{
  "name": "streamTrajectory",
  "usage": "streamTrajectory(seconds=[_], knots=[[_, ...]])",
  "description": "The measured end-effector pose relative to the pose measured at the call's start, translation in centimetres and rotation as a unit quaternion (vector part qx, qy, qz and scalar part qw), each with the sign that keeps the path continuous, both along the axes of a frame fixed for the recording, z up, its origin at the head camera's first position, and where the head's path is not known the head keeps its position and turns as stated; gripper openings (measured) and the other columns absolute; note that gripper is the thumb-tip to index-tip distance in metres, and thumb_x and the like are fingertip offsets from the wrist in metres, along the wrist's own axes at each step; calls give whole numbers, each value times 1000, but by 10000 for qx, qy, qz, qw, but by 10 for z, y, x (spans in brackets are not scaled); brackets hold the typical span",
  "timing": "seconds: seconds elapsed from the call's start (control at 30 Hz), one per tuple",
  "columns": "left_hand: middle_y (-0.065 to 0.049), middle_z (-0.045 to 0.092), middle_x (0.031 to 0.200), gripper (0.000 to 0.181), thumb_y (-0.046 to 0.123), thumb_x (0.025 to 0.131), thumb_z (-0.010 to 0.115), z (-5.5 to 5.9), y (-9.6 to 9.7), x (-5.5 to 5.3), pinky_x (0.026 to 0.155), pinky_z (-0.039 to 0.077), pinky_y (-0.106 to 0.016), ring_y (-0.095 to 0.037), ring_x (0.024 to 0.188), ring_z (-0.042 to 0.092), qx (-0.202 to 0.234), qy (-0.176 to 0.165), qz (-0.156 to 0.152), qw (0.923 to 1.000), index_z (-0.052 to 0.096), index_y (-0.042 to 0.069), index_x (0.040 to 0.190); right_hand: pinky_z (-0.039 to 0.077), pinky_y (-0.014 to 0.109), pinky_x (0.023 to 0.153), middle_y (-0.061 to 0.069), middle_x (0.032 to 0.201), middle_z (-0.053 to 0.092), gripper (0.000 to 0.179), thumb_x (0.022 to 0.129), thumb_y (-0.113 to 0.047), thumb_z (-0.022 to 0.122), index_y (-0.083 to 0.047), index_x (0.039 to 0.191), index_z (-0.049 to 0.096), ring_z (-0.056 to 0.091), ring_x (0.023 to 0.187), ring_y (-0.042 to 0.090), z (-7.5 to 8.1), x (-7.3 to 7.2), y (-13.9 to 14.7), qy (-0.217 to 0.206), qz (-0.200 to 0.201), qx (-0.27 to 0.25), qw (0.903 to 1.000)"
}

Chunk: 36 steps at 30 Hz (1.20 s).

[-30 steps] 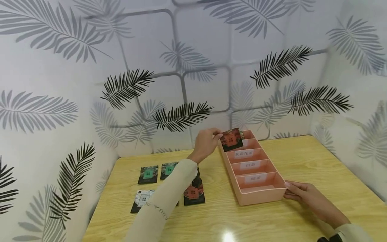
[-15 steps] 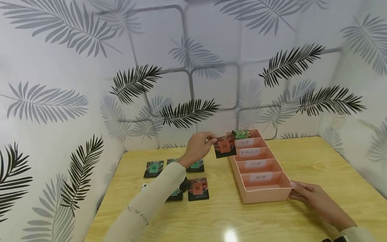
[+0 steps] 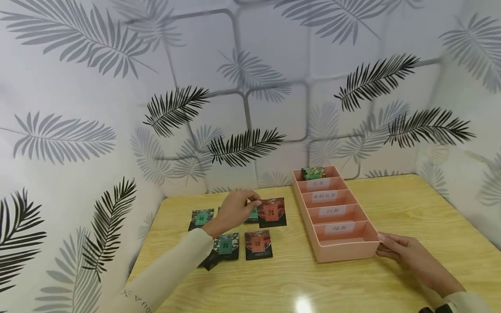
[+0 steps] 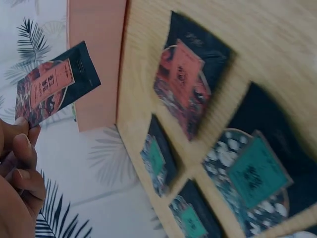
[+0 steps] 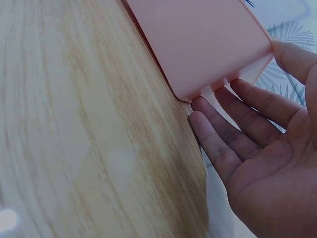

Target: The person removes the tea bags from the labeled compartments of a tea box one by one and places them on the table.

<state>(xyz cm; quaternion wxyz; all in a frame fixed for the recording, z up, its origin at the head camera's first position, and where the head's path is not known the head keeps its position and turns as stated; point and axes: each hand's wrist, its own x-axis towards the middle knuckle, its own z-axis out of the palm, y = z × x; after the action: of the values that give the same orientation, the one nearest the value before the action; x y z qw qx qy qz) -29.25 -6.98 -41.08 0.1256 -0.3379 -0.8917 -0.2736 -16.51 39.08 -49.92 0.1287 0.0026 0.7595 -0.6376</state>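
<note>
My left hand (image 3: 235,213) pinches a dark tea sachet with a red label (image 3: 272,212) by one edge. It is held up left of the pink divided box (image 3: 344,252); the left wrist view shows the held sachet (image 4: 57,84) in front of the box's wall. Below it on the table lies another red-labelled sachet (image 3: 258,244), beside a green-labelled sachet (image 3: 226,246). My right hand (image 3: 407,256) touches the box's near right corner, thumb at the rim. In the right wrist view its fairly straight fingers (image 5: 252,114) meet the box's side.
Further green-labelled sachets (image 3: 201,218) lie at the table's left, partly hidden by my left arm. Several compartments of the box carry paper labels (image 3: 332,211). Green patterned sachets (image 3: 313,173) fill its far compartment. A leaf-patterned wall (image 3: 266,113) stands behind the table (image 3: 395,204).
My left hand has carried the red-labelled sachet from above the box's far end leftward and down, toward the sachets on the table. My right hand stays at the box's corner.
</note>
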Motion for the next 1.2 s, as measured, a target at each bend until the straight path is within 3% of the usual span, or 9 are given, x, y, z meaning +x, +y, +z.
streamTrajectory(seconds=[0.2, 0.47, 0.7, 0.97, 1.2], knots=[[8, 66, 79, 13, 25, 96, 59, -9, -27, 14, 49, 40, -25, -6, 46, 45, 67, -541, -136, 9984, 71, 21, 101, 46, 18, 87, 13, 131, 55, 67, 102, -39, 43, 12, 143, 28, 62, 109, 16, 0, -1, 1, -13, 18, 47, 10000], [12, 65, 77, 9, 26, 94, 61, -26, -59, 34, 49, 40, -24, -3, 49, 46, 135, -642, -151, 9977, 70, 25, 96, 46, 24, 91, 17, 133, 52, 69, 102, -41, 42, 12, 143, 28, 61, 110, 16, 1, -1, 0, -43, 80, 172, 9998], [11, 64, 75, 9, 25, 94, 62, -32, -87, 46, 46, 37, -24, -6, 43, 40, 275, -981, -164, 9947, 70, 26, 98, 46, 25, 91, 17, 133, 52, 69, 102, -42, 42, 11, 143, 28, 61, 110, 15, 3, -1, -1, -102, 27, 198, 9997], [9, 68, 94, 10, 29, 93, 62, -41, -121, 53, 54, 48, -29, -21, 61, 61, 380, -2257, -329, 9729, 71, 29, 98, 45, 18, 88, 15, 130, 55, 69, 101, -42, 44, 12, 143, 29, 62, 109, 15, 4, 2, -3, -83, -62, 218, 9997], [7, 69, 88, 9, 28, 93, 63, -41, -146, 62, 54, 45, -27, -18, 60, 58, 169, -2583, -480, 9647, 72, 27, 96, 45, 19, 89, 16, 133, 53, 68, 102, -41, 42, 10, 144, 29, 62, 110, 17, 1, 0, 1, -50, -5, 157, 9999]])
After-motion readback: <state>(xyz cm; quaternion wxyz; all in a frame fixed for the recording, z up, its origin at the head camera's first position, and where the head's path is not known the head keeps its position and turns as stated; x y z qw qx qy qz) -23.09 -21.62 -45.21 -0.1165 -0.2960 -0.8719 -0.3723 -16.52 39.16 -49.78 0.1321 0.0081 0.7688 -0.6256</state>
